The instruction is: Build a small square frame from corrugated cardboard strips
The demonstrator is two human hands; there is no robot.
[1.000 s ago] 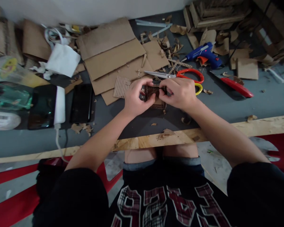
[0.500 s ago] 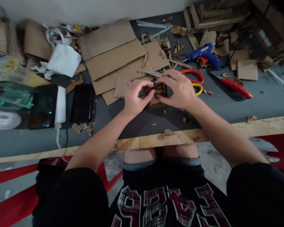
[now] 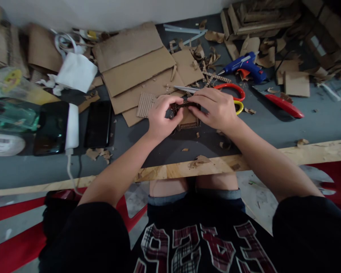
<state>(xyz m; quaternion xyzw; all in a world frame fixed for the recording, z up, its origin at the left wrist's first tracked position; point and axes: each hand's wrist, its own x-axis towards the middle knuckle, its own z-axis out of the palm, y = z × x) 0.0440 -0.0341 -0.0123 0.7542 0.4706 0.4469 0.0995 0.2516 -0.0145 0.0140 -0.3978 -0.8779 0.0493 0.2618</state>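
Between my hands is a small cardboard piece (image 3: 187, 120) with raised corrugated strips along its edges, like a shallow frame. My left hand (image 3: 165, 115) pinches its left side between thumb and fingers. With thumb and fingertips, my right hand (image 3: 216, 108) grips the far strip, partly covering the piece. Just behind my right hand lie scissors (image 3: 230, 91) with a red and a yellow handle loop, their blades pointing left. Several flat cardboard sheets (image 3: 142, 70) overlap beyond my left hand, with a small ribbed scrap (image 3: 146, 105) at their near edge.
A blue hot glue gun (image 3: 246, 67) and a red-handled cutter (image 3: 284, 106) lie to the right. Two dark phones, one (image 3: 98, 124) nearer my left arm, a white power bank (image 3: 72, 127) and bottles are at left. Cardboard scraps are scattered about; the wooden table edge (image 3: 170, 170) runs in front.
My right thumb has shifted up from inside the cardboard piece to its far strip, and the right fingers have lowered slightly. My left hand has barely moved.
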